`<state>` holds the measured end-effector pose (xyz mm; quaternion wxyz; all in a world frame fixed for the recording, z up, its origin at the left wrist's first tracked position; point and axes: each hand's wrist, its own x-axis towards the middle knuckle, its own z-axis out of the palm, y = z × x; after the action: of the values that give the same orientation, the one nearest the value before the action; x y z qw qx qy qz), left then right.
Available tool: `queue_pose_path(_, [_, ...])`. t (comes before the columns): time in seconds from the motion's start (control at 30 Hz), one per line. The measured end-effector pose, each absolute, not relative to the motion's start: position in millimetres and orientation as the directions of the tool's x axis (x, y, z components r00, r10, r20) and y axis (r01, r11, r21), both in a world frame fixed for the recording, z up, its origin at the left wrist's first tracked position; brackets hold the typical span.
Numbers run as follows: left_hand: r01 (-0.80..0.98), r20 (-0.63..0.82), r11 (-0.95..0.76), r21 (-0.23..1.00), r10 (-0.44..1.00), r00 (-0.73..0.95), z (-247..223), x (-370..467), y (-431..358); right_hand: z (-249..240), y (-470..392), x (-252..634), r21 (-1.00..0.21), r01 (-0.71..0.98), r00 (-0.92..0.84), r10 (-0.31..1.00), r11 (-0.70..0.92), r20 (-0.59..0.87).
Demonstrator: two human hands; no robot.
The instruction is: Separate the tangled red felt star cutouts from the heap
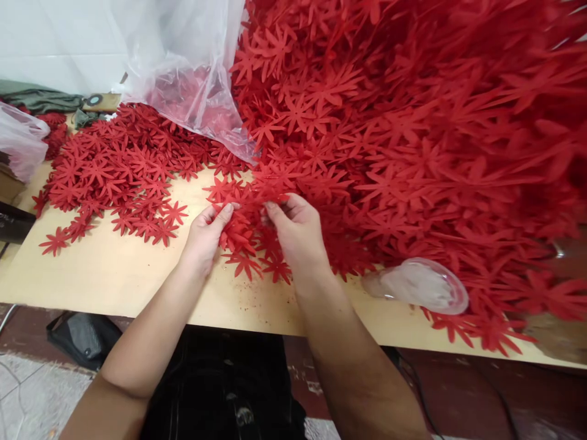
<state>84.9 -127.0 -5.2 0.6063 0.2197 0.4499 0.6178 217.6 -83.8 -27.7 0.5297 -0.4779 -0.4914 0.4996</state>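
Observation:
My left hand (205, 230) and my right hand (296, 229) meet over a small clump of red flower-shaped cut-outs (245, 235) near the front of a tan board (114, 275). Both hands pinch at red cut-outs with thumb and fingers; the left thumb presses on one piece, the right fingers curl around others. A huge heap of the same red cut-outs (413, 134) rises just right of my hands. A flatter spread of red cut-outs (119, 168) lies to the left.
A clear plastic bag (192, 79) drapes over the pile at the back. A crumpled clear plastic piece (419, 286) lies at the front right. Another plastic bag (18, 143) and a dark object (13, 223) sit at the left edge. A black bag (85, 336) lies on the floor.

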Motion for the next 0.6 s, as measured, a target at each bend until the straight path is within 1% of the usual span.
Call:
queue_pose_path(0.1, [-0.529, -0.310, 0.174, 0.831, 0.933, -0.180, -6, 84, -126, -34, -82, 223, -0.994, -0.008, 0.164, 0.981, 0.106, 0.103])
queue_pose_path(0.17, [-0.527, -0.325, 0.185, 0.829, 0.928, -0.185, -7, 85, -125, -34, -88, 222, -0.987, 0.059, 0.177, 0.972, 0.148, 0.156])
queue_pose_path(0.23, [-0.539, -0.317, 0.171, 0.825, 0.929, -0.191, -7, 86, -124, -31, -99, 217, -0.981, 0.102, 0.083, 0.981, 0.166, 0.175])
queue_pose_path(0.33, [-0.561, -0.299, 0.138, 0.817, 0.932, -0.206, -7, 87, -124, -25, -112, 208, -0.992, 0.053, -0.172, 0.979, 0.117, 0.106])
queue_pose_path(0.37, [-0.566, -0.294, 0.129, 0.814, 0.932, -0.211, -7, 87, -124, -23, -114, 206, -0.995, 0.037, -0.216, 0.973, 0.092, 0.082])
queue_pose_path(0.4, [-0.570, -0.288, 0.122, 0.813, 0.934, -0.212, -6, 87, -124, -21, -115, 205, -0.997, 0.030, -0.224, 0.972, 0.074, 0.066])
queue_pose_path(0.5, [-0.561, -0.276, 0.124, 0.818, 0.941, -0.194, -5, 86, -126, -19, -111, 208, -0.998, 0.043, -0.130, 0.991, 0.040, 0.034])
queue_pose_path(0.6, [-0.543, -0.269, 0.125, 0.831, 0.944, -0.194, -3, 84, -127, -16, -106, 215, -0.998, 0.062, -0.078, 0.997, 0.022, 0.017])
